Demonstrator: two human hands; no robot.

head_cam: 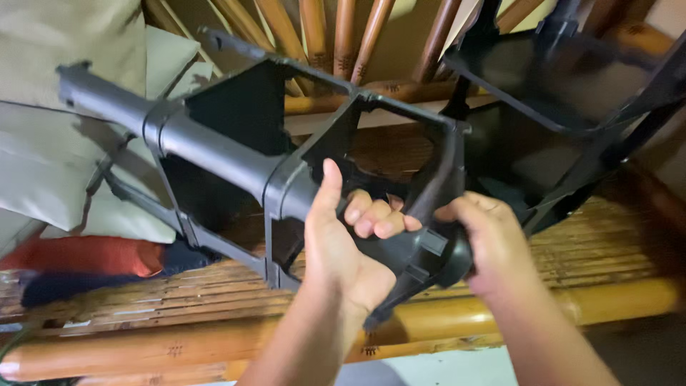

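Frame: a large black plastic frame (243, 164), made of a thick round tube with open box-like ribs around it, held up in the air above a bamboo bench (214, 336). It slants from upper left down to the hands at centre.

Left hand (339, 246): wrapped around the lower end of the tube, thumb pointing up along it, fingers (375, 214) curled closed through an opening in the ribs.

Right hand (489, 246): cupped over the rounded end cap (446, 257) at the bottom of the frame, fingers closed around its far side, just right of the left hand.

Behind the frame: bamboo slats of the bench back at the top, and a second black plastic part (572, 78) at upper right, close to the frame's right rib; I cannot tell whether they touch.

Left of the frame: beige cushions (64, 107), with a red cloth (86, 256) and a dark blue cloth (64, 286) lying below them on the bench.

Risk, leverage: both hands grip one end only, so the long far end may sag or swing and twist out of the grasp.

Risk, pinching: the left fingers sit inside a ribbed opening; a sudden turn of the frame could trap them.

Risk, collision: the right rib could knock the second black part or the slats if the frame swings.
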